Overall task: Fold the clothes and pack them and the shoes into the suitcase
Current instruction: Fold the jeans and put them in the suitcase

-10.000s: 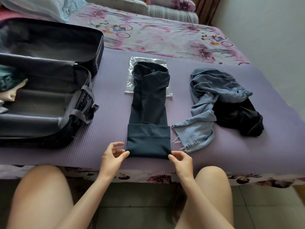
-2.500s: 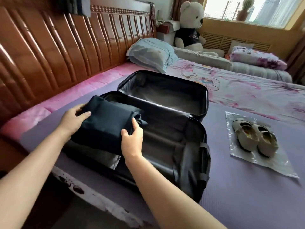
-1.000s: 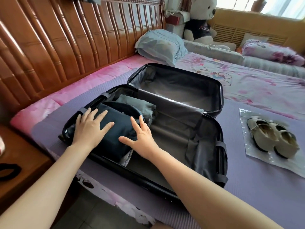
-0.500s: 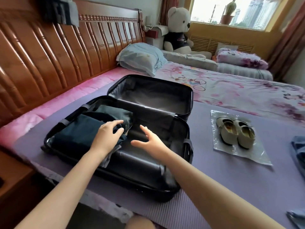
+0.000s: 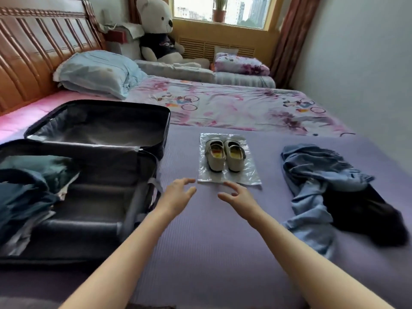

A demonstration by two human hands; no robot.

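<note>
Purple ribbed matting [image 5: 211, 246] covers the near part of the bed and carries everything belonging to the task in this one head view. At centre frame a pair of cream shoes [image 5: 225, 156] stands side by side, touching, on a clear plastic bag [image 5: 250, 176] that lies flat on the matting.

Both forearms reach in from the bottom edge. The left hand [image 5: 178, 197] and the right hand [image 5: 238, 197] hover just short of the bag's near edge. Their fingers are loosely spread and slightly bent, and neither holds anything. The left fingertips come close to the bag's near left corner; whether they touch it cannot be told.

At left the black suitcase [image 5: 104, 128] lies open, its lid tipped back towards the upper left. Folded dark clothes [image 5: 24, 197] sit in the near left part of its lower half, blurred at the frame edge.

At right, well apart from the shoes, a crumpled light-blue denim garment [image 5: 312, 175] lies unfolded, with a black garment [image 5: 361, 215] touching its right side.

Further up are a floral bedsheet [image 5: 234, 103], a pale blue pillow [image 5: 95, 72] beside the wooden headboard [image 5: 33, 52], and a white teddy bear [image 5: 158, 32] near the window.
</note>
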